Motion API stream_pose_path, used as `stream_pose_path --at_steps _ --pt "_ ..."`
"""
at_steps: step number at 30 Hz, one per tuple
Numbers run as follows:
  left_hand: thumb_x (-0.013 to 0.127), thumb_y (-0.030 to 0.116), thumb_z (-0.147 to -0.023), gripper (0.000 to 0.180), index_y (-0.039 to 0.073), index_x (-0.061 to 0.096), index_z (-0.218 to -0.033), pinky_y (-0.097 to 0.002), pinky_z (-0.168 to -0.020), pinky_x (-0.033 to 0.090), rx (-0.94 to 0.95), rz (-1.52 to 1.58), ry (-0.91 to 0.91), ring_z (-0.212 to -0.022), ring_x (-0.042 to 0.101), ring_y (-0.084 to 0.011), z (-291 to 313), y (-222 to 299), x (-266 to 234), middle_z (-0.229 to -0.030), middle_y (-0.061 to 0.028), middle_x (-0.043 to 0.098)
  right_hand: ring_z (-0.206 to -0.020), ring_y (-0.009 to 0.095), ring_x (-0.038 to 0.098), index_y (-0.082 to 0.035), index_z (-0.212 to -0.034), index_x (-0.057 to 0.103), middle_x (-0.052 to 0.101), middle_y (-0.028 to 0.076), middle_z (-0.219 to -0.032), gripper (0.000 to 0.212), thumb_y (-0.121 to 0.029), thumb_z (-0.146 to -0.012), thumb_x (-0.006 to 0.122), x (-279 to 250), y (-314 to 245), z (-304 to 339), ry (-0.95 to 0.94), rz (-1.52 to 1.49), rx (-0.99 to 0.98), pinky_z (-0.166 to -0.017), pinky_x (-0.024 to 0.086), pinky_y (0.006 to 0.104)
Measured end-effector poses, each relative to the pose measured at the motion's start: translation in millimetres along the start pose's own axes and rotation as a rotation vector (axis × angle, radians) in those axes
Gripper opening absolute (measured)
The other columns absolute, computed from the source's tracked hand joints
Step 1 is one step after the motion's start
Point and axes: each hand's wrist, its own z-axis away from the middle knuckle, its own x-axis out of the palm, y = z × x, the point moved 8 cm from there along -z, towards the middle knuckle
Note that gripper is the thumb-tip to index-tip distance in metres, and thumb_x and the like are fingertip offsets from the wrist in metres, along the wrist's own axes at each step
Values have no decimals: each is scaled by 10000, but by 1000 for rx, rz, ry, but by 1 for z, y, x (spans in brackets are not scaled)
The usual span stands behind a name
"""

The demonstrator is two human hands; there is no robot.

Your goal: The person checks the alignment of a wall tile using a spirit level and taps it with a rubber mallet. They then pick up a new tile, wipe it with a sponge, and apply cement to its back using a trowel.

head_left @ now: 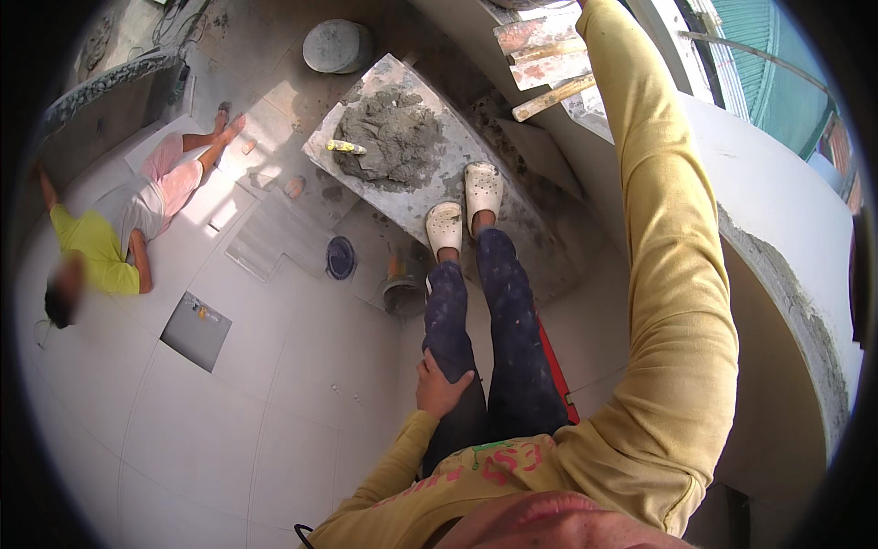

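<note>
My left hand [444, 384] rests on my dark, spattered trouser leg [448, 316] near the knee, thumb spread from the fingers, holding nothing. My right arm [672, 229], in a tan sleeve, stretches up to the top edge, where the hand is cut off. Close to that sleeve, a wooden handle [553, 98] lies by some stained boards or tiles [541, 48]. My feet, in pale clogs [483, 188], stand on a mortar-smeared board [430, 212]. Farther up the board is a heap of wet grey mortar [393, 137], with a yellow-handled tool [346, 146] lying on it.
At left, a person in a yellow-green shirt [102, 247] is low on the tiled floor, near a square grey gap [195, 332]. Buckets [337, 46] [402, 295] and a dark blue container [340, 258] stand about. A curved wall [777, 165] rises at right; a red bar [552, 366] lies behind my leg.
</note>
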Motion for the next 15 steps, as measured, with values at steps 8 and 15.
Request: stream_pose_path --at_steps 8,15 --pt "769 583 -806 1160 -33 147 -1567 -499 -1062 459 -73 59 21 -1305 480 -468 7 24 11 -1472 -308 349 -816 384 716 -79 -945 744 724 202 -815 289 -313 -944 575 63 22 -9 -135 105 -76 -778 562 461" --pt "770 579 -806 1155 -35 150 -1563 -497 -1062 457 -65 139 57 -1289 490 -477 13 15 24 -1450 -320 365 -809 383 722 -80 -920 747 724 205 -807 298 -316 -938 566 57 33 3 -195 159 -113 -769 570 468"
